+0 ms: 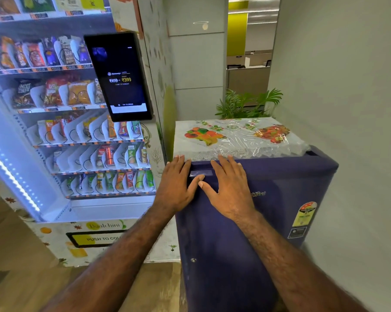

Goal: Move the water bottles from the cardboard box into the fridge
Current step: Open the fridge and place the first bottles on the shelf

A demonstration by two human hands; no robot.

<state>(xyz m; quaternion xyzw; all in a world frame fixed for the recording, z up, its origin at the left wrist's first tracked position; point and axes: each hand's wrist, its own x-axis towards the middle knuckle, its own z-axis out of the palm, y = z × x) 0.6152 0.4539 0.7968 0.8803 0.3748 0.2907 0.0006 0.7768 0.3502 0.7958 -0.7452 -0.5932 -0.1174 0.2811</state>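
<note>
fridge (246, 221) interior: hidden by door | base: cut off | vending machine (55, 109) labels: blurred

Fridge (246, 233): small, dark blue, single door, closed. Stands upright on the floor just right of a vending machine. Brand lettering and energy-rating sticker on door front; floral plastic sheet covers the top.

The scene is evenly lit by soft indoor light, with the strongest glow cast from nine o'clock by a blue-white LED strip (14, 174) inside the vending machine (62, 122). Glare is seen on the plastic cover (239, 137) near the centre and on the dark touchscreen (122, 75) at eleven o'clock. Straight lines are bowed by wide-angle distortion toward the edges. Slight softness is noted at six o'clock, where the forearms are blurred. Shadows are faint.
</note>
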